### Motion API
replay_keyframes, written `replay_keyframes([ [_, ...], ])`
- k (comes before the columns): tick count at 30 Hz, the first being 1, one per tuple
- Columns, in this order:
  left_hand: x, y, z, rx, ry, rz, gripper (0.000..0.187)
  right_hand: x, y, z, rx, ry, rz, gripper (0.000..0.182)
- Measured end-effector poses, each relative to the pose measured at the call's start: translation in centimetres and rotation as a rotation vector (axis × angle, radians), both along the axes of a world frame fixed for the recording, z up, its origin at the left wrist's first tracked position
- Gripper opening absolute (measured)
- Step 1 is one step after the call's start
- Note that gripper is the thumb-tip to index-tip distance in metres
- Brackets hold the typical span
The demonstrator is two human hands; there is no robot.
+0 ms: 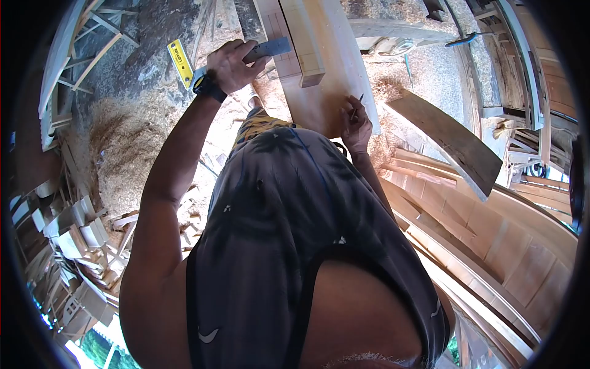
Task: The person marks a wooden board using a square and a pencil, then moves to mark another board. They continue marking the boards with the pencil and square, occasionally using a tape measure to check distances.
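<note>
My left hand (232, 66) is closed around the metal blade of a try square (273, 47). The blade's end lies over a wooden beam (305, 40), whose face has thin lines on it. A yellow piece marked LOTUS (180, 64) sits crosswise left of my wrist; its join to the blade is hidden behind my hand. Under the beam runs a wide, smooth plank (344, 61). My right hand (356, 126), near the plank's right edge, pinches a thin pencil (361, 98) with its dark tip pointing up.
Wood shavings (132, 141) cover the floor at left. A loose board (452, 138) slants on the right, above long timber pieces (491, 246). Offcuts (80, 234) are heaped at lower left. A wooden frame (92, 52) stands at upper left.
</note>
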State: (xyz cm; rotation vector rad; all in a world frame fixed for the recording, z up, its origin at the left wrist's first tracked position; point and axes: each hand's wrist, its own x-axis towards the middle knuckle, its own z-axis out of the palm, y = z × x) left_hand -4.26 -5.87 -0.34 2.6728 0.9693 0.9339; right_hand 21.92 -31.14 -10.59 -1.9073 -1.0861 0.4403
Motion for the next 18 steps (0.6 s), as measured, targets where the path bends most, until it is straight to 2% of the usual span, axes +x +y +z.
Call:
replay_keyframes([
  [5,0.05,-0.01,-0.32,-0.012,0.02,0.039,0.039,0.06,0.0,-0.15,-0.003,0.003,0.001,0.04],
  [10,0.09,-0.07,0.1,0.007,0.031,0.018,0.031,-0.03,0.02,0.25,-0.012,0.012,-0.001,0.04],
  [18,0.13,-0.11,0.29,0.015,0.006,-0.007,0.029,0.06,0.06,-0.17,-0.012,0.03,-0.002,0.04],
])
